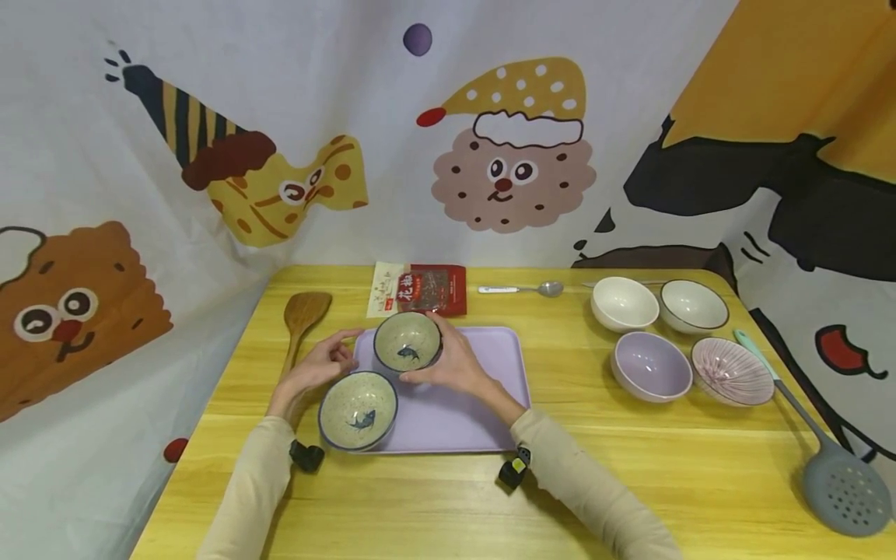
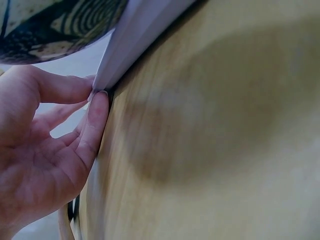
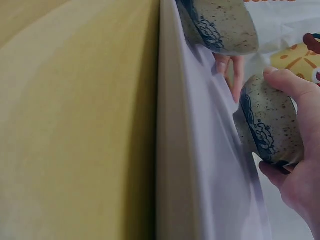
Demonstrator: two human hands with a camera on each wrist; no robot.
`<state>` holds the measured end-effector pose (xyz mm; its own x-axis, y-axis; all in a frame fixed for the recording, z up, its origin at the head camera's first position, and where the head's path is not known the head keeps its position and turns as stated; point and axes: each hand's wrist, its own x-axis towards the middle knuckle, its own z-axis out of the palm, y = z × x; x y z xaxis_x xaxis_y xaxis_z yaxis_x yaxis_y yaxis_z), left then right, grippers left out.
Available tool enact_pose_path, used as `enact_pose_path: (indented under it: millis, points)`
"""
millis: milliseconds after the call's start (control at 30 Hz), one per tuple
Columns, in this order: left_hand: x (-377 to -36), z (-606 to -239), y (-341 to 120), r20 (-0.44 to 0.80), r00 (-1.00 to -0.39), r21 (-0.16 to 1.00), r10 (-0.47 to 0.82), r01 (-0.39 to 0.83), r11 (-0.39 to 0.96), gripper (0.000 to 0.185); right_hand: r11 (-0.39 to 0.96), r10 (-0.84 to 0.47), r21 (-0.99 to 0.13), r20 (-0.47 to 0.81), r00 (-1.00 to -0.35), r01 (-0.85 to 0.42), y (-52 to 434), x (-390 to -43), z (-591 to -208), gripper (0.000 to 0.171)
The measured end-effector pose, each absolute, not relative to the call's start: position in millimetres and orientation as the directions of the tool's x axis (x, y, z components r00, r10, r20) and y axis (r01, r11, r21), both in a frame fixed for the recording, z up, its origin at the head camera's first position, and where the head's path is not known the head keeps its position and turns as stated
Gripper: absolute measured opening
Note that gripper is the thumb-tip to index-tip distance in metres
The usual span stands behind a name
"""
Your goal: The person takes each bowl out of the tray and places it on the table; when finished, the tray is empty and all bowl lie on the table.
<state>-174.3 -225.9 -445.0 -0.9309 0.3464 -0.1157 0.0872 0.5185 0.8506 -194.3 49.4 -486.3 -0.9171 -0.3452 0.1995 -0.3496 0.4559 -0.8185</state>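
**Second fish bowl being set on the tray**

The right hand [image 1: 458, 364] clasped the far fish bowl [image 1: 407, 341] on the lavender tray [image 1: 490, 346]; the left hand [image 1: 323, 365] pinched the tray's edge. Next seemed a gentle letting go.

A staged tabletop set with kitchen props, not a real kitchen. A wooden table [image 1: 630, 482] stands enclosed by cartoon-printed cloth backdrops [image 1: 504, 155]. On it lie bowls [image 1: 651, 365], a tray [image 1: 455, 412], a spoon [image 1: 521, 289], a wooden spatula [image 1: 302, 319], a skimmer [image 1: 833, 474] and a spice packet [image 1: 420, 289].
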Motion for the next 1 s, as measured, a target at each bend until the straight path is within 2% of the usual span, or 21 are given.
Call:
enact_pose_path:
  millis: [167, 433, 733, 1000]
  points:
    - [-176, -449, -227, -0.113, -0.933, 0.845, 0.343, 0.092, 0.528, 0.059, 0.450, -0.263, -0.843, 0.192, -0.945, -0.296, 60, -193, -484, 0.122]
    - [-191, -479, -235, -0.116, -0.942, 0.836, 0.314, 0.078, 0.544, 0.061, 0.486, -0.108, -0.828, 0.261, -0.959, -0.280, 87, -195, -476, 0.120]
    - [-197, -485, -238, -0.114, -0.936, 0.843, 0.333, 0.086, 0.531, 0.063, 0.491, 0.086, -0.845, 0.290, -0.953, -0.213, 127, -197, -468, 0.118]
    - [-193, -479, -236, -0.122, -0.938, 0.829, 0.324, 0.083, 0.553, 0.061, 0.459, 0.191, -0.864, 0.325, -0.926, -0.209, 156, -198, -469, 0.114]
